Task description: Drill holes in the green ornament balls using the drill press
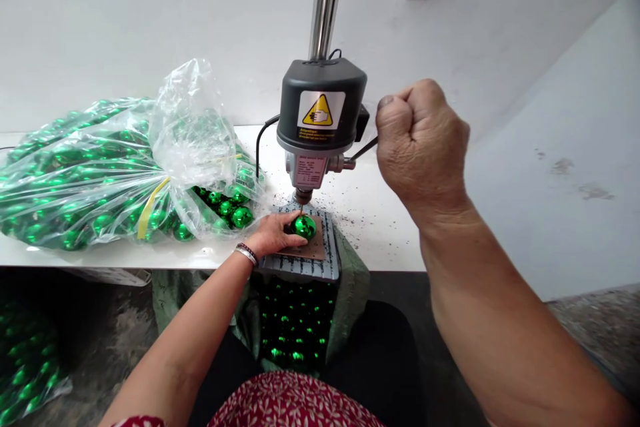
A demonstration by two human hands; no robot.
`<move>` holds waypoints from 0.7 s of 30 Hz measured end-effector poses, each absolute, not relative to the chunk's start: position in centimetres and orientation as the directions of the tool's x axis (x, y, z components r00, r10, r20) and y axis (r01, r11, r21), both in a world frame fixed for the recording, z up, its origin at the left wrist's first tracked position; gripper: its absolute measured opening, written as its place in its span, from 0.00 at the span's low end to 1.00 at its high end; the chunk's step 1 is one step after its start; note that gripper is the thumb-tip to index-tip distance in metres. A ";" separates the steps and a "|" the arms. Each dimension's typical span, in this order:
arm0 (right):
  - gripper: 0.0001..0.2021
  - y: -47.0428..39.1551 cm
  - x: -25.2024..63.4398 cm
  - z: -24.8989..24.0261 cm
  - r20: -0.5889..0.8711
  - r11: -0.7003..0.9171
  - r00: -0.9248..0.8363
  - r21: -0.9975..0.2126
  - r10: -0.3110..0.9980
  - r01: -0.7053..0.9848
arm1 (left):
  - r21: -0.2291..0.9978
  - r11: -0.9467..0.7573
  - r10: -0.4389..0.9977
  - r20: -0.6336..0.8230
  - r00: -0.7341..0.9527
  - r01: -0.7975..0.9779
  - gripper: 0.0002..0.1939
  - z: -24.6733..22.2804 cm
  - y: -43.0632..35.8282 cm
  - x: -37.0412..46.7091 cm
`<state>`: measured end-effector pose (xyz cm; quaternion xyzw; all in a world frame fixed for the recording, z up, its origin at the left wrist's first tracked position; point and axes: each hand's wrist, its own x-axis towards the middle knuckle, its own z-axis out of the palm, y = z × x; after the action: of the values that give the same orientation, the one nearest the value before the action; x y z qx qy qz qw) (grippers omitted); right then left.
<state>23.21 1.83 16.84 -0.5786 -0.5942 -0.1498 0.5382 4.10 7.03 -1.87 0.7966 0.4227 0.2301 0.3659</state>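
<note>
A shiny green ball [305, 227] rests on a brown board [313, 250] on the base of a small drill press [323, 107]. My left hand [277, 233] grips the ball from its left side, thumb in front and fingers behind. Right above the ball is the drill bit [301, 209], its tip at or very near the top; I cannot tell if it has gone in. Raised at the right, my right hand [423, 140] is closed in a fist around the press's feed lever [367, 147]. The lever's outer end is hidden in the fist.
A clear plastic bag [193, 127] full of green balls lies on the white table [385, 233] at left. Below the press, an open green sack [353, 273] holds many more. Dark shavings litter the table. Another bag of balls [30, 360] sits on the floor at left.
</note>
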 end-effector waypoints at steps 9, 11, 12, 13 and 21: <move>0.10 1.7 23.0 17.0 0.806 0.298 0.266 -0.469 0.528 0.831 | 0.869 -0.223 0.886 -0.008 0.463 0.441 0.33 -1.5 6.2 3.9; 0.10 1.6 23.0 17.1 0.796 0.274 0.273 -0.473 0.540 0.837 | 0.894 -0.167 0.894 -0.041 0.445 0.417 0.33 -1.3 6.2 3.8; 0.10 1.5 22.9 17.2 0.786 0.256 0.280 -0.479 0.551 0.840 | 0.899 -0.155 0.892 -0.051 0.449 0.410 0.33 -1.3 6.2 3.7; 0.09 1.5 22.9 17.2 0.774 0.235 0.289 -0.486 0.563 0.842 | 0.901 -0.152 0.887 -0.057 0.458 0.407 0.33 -1.2 6.3 3.6; 0.10 1.4 22.8 17.3 0.734 0.175 0.310 -0.502 0.605 0.847 | 0.925 -0.141 0.833 -0.082 0.547 0.353 0.27 -0.7 7.9 3.4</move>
<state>22.77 1.37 17.32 -0.6311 -0.5749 -0.1195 0.5069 3.36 7.91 -0.73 0.7174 0.4133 0.2360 0.5087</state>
